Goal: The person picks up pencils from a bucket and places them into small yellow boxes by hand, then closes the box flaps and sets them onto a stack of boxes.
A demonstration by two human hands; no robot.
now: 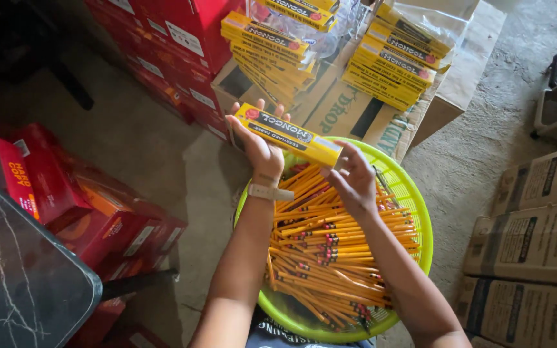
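A long, slim yellow cardboard pencil box (289,135) with a black band along its face is held up above a round lime-green plastic basket (414,200) — both hands are on it. The left hand (259,145) wraps the box's left end from behind and beneath, palm under the carton and fingertips (260,105) showing over its top edge, so it is clasped firmly around that end; a pale strap sits on that wrist. The right hand (354,180) meets the box's opposite, lower-right end, thumb and fingers pinched at the corner flap, though whether the flap is open or closed cannot be told. The box runs tilted, its left end higher and farther from the person than its right end.

Directly below the box and between the forearms, the basket is heaped with loose yellow wooden pencils (330,251) with dark ferrules and reddish erasers, lying crosswise in many directions.

Beyond the hands, on flattened brown cardboard (349,113), stand two stacks of matching yellow pencil boxes (391,61) — some partly covered by clear plastic wrap. Red cartons (162,38) are piled to the upper left and more red cartons sit at the left beside a dark marble-patterned tabletop (20,270). Brown corrugated cartons (536,238) lie on the concrete floor at the right.
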